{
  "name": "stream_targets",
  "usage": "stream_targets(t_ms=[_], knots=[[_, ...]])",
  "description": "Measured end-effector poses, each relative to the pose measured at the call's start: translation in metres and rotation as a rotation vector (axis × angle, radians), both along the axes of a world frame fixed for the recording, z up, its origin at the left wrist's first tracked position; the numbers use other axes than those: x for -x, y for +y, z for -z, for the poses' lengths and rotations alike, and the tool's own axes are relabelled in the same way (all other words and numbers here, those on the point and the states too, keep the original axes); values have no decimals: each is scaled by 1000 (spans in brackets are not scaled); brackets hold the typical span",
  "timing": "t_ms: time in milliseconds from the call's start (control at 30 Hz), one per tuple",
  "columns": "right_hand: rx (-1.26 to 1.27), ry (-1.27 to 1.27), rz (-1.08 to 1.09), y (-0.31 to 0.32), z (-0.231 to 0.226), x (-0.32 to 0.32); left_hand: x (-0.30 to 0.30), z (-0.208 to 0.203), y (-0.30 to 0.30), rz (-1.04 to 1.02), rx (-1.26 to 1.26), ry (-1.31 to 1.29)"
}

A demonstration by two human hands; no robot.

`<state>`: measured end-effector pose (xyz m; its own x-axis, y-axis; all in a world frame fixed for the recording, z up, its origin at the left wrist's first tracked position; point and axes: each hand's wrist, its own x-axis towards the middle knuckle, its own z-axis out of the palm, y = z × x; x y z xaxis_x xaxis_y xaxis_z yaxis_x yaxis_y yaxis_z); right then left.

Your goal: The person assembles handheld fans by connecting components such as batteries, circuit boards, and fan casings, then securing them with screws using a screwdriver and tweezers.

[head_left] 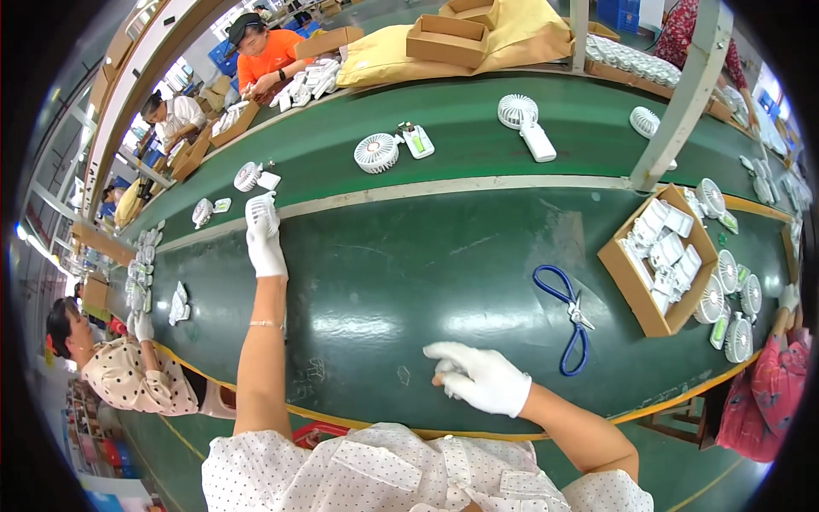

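In the head view, a white plastic handheld fan (261, 207) sits in the wrapped fingers of the white-gloved left hand (267, 247), its long axis partly hidden. Well apart, nearer the body and rightward, the white-gloved right hand (486, 380) has loosely bent fingers pinching nothing visible; blue-handled metal scissors (576, 311) lie beyond them rightward, and a pale metal rail (512, 183) passes just beside the left fingers.

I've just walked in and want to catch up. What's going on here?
A gloved person is working at a green worktable. The left hand holds a small white fan near the edge of the green belt. The right hand is over the table and appears empty. To its right lie blue-handled scissors, and beyond them stands a cardboard box of white parts. More fans lie spaced along the belt.
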<state>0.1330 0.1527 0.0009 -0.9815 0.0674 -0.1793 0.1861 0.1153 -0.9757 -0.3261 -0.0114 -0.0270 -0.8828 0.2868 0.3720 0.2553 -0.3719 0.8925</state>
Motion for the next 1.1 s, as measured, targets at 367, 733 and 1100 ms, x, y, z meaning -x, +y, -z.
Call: stream_targets(t_ms=[367, 733, 1100], knots=[[-339, 223, 161, -19, -16, 20, -206, 1, -45, 540, -182, -351], [-838, 364, 386, -6, -23, 68, -220, -9, 46, 78, 515, 266], [-916, 335, 418, -4, -5, 65, -251, -32, 61, 575, 356, -178]])
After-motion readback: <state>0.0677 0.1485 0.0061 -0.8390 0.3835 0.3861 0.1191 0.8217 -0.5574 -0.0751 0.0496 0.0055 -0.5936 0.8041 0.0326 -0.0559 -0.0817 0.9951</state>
